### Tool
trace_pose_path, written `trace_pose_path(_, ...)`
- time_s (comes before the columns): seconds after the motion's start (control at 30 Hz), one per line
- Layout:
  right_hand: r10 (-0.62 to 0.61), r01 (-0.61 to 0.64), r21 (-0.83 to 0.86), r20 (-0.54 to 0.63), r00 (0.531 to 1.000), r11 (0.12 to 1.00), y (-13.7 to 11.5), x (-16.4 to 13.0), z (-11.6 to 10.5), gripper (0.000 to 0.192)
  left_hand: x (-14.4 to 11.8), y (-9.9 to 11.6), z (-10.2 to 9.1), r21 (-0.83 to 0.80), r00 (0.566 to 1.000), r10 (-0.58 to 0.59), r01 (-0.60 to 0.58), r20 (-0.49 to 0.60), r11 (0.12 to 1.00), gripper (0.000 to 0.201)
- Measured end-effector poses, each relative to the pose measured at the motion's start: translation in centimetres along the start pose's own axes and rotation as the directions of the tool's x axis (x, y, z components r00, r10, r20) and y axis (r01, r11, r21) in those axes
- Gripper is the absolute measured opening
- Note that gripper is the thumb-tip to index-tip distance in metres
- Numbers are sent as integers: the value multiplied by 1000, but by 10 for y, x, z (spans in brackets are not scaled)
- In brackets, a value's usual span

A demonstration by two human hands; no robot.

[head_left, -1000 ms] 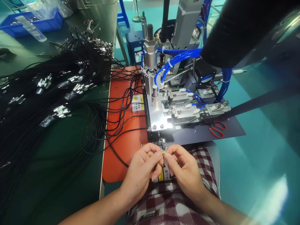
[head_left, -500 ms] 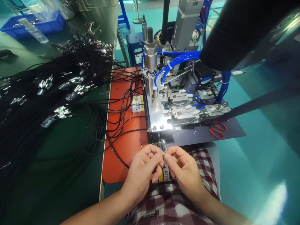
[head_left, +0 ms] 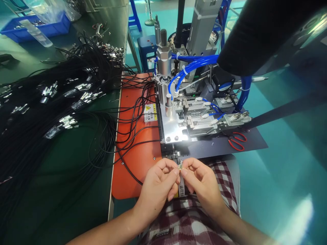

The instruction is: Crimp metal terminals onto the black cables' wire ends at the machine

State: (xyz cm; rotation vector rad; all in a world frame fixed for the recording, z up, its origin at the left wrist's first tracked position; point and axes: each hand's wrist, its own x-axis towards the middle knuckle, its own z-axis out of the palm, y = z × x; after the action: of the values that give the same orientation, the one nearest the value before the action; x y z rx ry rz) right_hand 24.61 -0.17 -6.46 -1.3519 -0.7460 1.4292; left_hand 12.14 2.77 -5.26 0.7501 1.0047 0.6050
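Note:
Close together in front of my lap, both hands pinch at one spot. My left hand (head_left: 159, 185) is closed, thumb against forefinger. A black cable (head_left: 131, 174) runs over the orange plate and passes under this hand; its end looks held there. My right hand (head_left: 201, 187) is closed too, thumb and forefinger touching a tiny pale, yellowish piece at the left fingertips, perhaps a thin wire, too small to make out. Just beyond the fingertips lies the small metal fixture (head_left: 178, 154) at the front of the machine (head_left: 173, 131). A label (head_left: 181, 189) shows below the hands.
Several black cables lie across the orange plate (head_left: 138, 143). Heaped cables with metal connectors (head_left: 67, 121) cover the green table on the left, near a blue bin (head_left: 58, 25). Red-handled scissors (head_left: 237, 141) lie on the dark plate at right. Blue air hoses (head_left: 201, 63) arch over the machine.
Both hands have shifted very slightly to the right, and the left fingertips have turned a little. The pinch stays closed; the machine and cables look unchanged.

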Motion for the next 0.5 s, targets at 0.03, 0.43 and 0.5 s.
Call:
trace_pose_path(0.03, 6, -6, 7, 0, 1000, 1000, -1, 0, 0, 18, 0, 0, 0, 2, 1000, 3, -3, -1, 1000, 16)
trace_pose_path(0.43, 117, -125, 117, 68, 991, 985, 0, 4, -4, 17, -2, -5, -1, -53, 999, 39, -39, -4, 998, 15)
trace_pose_path(0.5, 115, -122, 125, 63, 991, 985, 1, 3, -5, 16, -3, -4, -1, -51, 999, 38, -38, 0, 998, 15)
